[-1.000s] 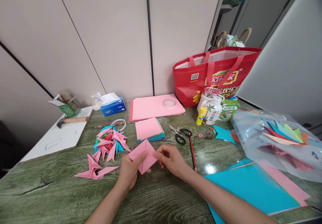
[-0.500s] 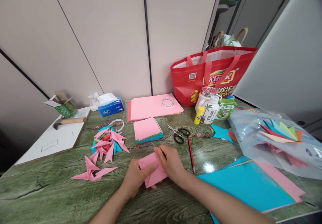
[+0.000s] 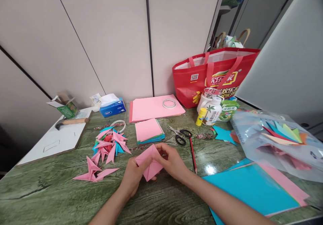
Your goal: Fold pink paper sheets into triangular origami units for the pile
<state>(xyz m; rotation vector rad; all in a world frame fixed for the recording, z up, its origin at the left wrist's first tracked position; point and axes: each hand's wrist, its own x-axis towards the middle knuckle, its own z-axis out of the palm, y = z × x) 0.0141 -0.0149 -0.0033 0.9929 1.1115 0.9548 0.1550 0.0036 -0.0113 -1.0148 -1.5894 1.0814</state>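
My left hand (image 3: 133, 173) grips the folded pink paper (image 3: 152, 171) by its left side; my right hand (image 3: 172, 160) pinches its right; scissors (image 3: 179, 132) lie beyond.

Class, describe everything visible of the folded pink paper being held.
The folded pink paper is a matte-looking diamond, fold lines crossing its face, one corner pointing toward the person. The left hand grips its left side, thumb on top; the right hand holds its upper right. It is over the green table, edges partly hidden.
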